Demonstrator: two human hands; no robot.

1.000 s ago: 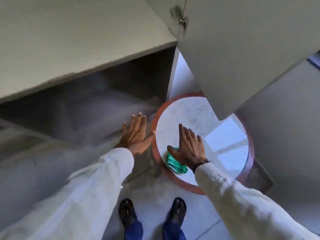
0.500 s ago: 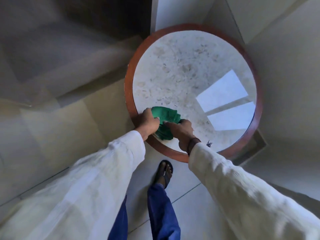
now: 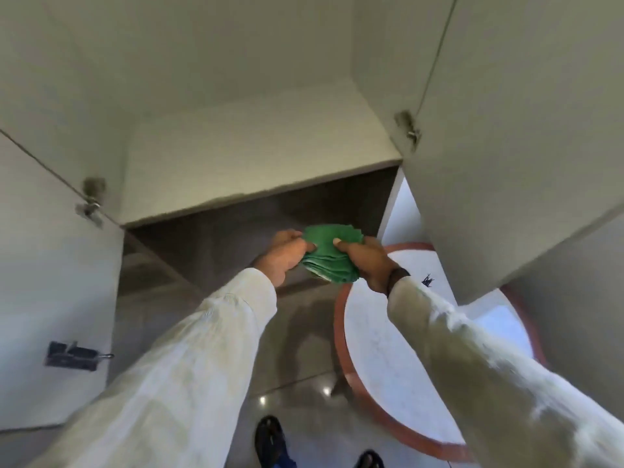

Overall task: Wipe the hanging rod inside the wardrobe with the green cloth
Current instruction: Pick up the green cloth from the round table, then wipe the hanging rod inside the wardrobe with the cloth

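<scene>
The folded green cloth (image 3: 329,255) is held up in the air between both hands, in front of the open wardrobe (image 3: 256,170). My left hand (image 3: 285,253) pinches its left edge. My right hand (image 3: 366,261) grips its right side, thumb on top. The wardrobe's dark lower opening lies just behind the cloth. No hanging rod shows in this view.
Both wardrobe doors stand open: the left door (image 3: 50,282) with a latch (image 3: 72,354), the right door (image 3: 513,146) over the round marble table with a red-brown rim (image 3: 341,336). My sandalled feet (image 3: 270,440) stand on the glossy floor.
Both hands lifted the green cloth off the round table and raised it toward the wardrobe opening. My view tilted up from the table to the wardrobe.
</scene>
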